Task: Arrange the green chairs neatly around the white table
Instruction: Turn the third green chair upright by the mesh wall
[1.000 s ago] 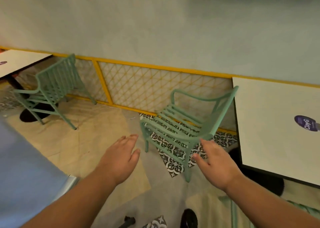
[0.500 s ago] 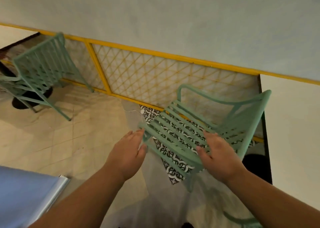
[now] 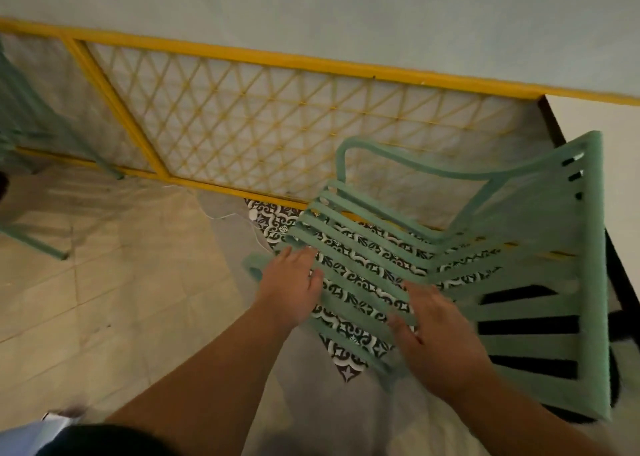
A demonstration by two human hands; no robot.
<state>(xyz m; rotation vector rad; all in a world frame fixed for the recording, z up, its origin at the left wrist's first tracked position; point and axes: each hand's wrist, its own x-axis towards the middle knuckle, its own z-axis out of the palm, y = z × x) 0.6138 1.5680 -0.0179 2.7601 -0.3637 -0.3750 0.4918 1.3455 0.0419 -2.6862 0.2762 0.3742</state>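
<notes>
A green slatted chair [image 3: 530, 247] stands in front of me, its back turned towards the white table [image 3: 620, 150] at the right edge. My left hand [image 3: 294, 286] lies with spread fingers on the seat's front left corner. My right hand [image 3: 440, 338] rests flat on the near side of the seat, close to the backrest. Neither hand has its fingers curled around a slat. A second green chair [image 3: 24, 144] is partly in view at the far left.
A yellow lattice fence [image 3: 270, 123] runs along the pale wall right behind the chair. Black-and-white patterned tiles [image 3: 277, 220] show under the seat, and beige floor [image 3: 104, 282] stretches to the left. A dark table base [image 3: 623, 299] sits behind the backrest.
I have moved closer and look further down. Both hands went forward from in front of the chair onto its seat. The left-hand table has left the view.
</notes>
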